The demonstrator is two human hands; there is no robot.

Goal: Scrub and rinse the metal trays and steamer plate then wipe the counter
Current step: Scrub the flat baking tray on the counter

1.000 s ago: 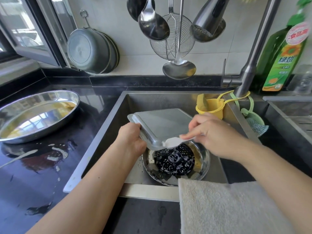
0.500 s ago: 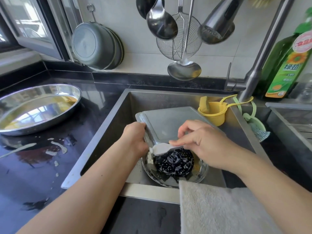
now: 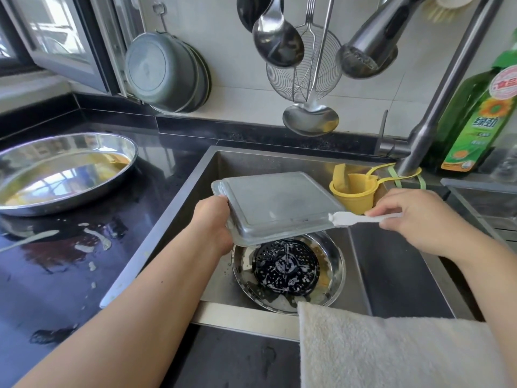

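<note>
- Left hand (image 3: 214, 222): fingers gripping square tray (image 3: 275, 207), held upside down over sink (image 3: 397, 275).
- Right hand (image 3: 416, 219): fingers pinching white brush (image 3: 361, 219), head at tray's right edge.
- Steamer plate (image 3: 285, 268): in round dish, sink bottom.
- Oval tray (image 3: 60, 172): on table (image 3: 56, 275), left.

Square tray (image 3: 275, 204) above steamer plate (image 3: 285, 266) in sink (image 3: 391, 264).

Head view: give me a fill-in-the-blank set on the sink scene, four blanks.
1. The left hand holds the square tray with its bottom facing ____.
2. The right hand holds a white ____.
3. The perforated steamer plate lies in a round pan in the ____.
4. The oval tray sits on the black ____.

Missing words: up; brush; sink; counter
</note>
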